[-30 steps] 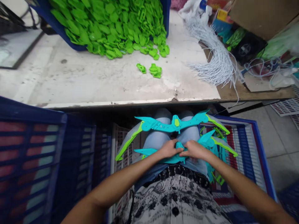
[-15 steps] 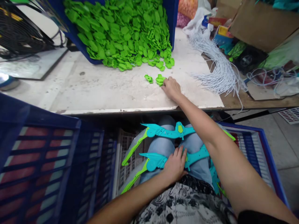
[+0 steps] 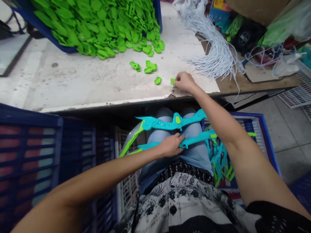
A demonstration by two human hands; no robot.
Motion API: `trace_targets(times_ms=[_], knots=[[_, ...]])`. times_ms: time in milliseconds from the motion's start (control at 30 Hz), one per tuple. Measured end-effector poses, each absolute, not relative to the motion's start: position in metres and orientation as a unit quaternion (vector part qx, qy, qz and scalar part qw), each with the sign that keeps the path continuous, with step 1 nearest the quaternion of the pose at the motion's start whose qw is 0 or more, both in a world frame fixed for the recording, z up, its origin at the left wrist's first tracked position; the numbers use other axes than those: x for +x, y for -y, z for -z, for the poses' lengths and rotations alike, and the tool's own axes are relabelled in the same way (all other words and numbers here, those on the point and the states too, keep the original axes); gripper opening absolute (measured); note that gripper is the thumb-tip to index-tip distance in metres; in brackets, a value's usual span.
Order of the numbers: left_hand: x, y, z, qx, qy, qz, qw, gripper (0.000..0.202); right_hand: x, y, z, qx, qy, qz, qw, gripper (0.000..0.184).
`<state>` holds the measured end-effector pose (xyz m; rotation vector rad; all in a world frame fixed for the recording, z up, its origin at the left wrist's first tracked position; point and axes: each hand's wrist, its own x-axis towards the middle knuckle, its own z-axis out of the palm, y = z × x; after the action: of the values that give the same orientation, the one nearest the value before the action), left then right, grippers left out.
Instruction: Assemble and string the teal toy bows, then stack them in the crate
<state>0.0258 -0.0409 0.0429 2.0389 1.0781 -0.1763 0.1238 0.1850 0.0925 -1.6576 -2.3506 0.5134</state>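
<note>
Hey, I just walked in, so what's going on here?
A seated person has two turquoise bow-shaped parts across their lap. Their left hand holds the nearer bow-shaped part, while the farther bow-shaped part lies toward the knees with a green centre. Their right hand is at the table, fingers on a small green piece. Other loose green pieces lie nearby, in front of a blue bin heaped with more.

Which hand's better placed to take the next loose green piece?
Right hand, probably: it's at the tabletop, touching one green piece, with a second piece nearby. The left hand is at the lap, holding the lower turquoise bow.
</note>
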Motion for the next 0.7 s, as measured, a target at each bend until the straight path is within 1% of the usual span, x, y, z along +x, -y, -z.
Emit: trace_targets(times_ms=[67,200,267,333,367,433,500,600,700], knots=[[0.021,0.031,-0.041,0.784,-0.437,0.048,0.439,0.052,0.127,-0.174,-0.096,-0.573,0.788,-0.187,0.124,0.014],[0.009,0.004,-0.033,0.732,-0.430,0.002,0.529,0.035,0.147,-0.132,-0.106,-0.557,0.763,-0.254,0.206,0.008],[0.005,-0.005,-0.027,0.702,-0.437,-0.010,0.562,0.035,0.166,-0.100,-0.106,-0.551,0.740,-0.302,0.241,0.009],[0.005,-0.009,-0.021,0.671,-0.448,-0.019,0.590,0.040,0.186,-0.060,-0.099,-0.539,0.698,-0.392,0.261,0.011],[0.006,-0.010,-0.018,0.658,-0.449,-0.023,0.604,0.042,0.195,-0.038,-0.093,-0.528,0.666,-0.455,0.265,0.011],[0.008,-0.008,-0.013,0.642,-0.447,-0.028,0.623,0.045,0.208,0.005,-0.074,-0.507,0.597,-0.571,0.245,0.015],[0.011,-0.006,-0.008,0.641,-0.446,-0.026,0.624,0.045,0.214,0.042,-0.051,-0.512,0.546,-0.625,0.222,0.015],[0.013,-0.005,-0.005,0.646,-0.452,-0.026,0.615,0.043,0.211,0.076,-0.019,-0.553,0.513,-0.612,0.237,0.008],[0.013,-0.005,-0.006,0.642,-0.457,-0.030,0.615,0.042,0.202,0.085,0.002,-0.608,0.507,-0.556,0.255,0.011]])
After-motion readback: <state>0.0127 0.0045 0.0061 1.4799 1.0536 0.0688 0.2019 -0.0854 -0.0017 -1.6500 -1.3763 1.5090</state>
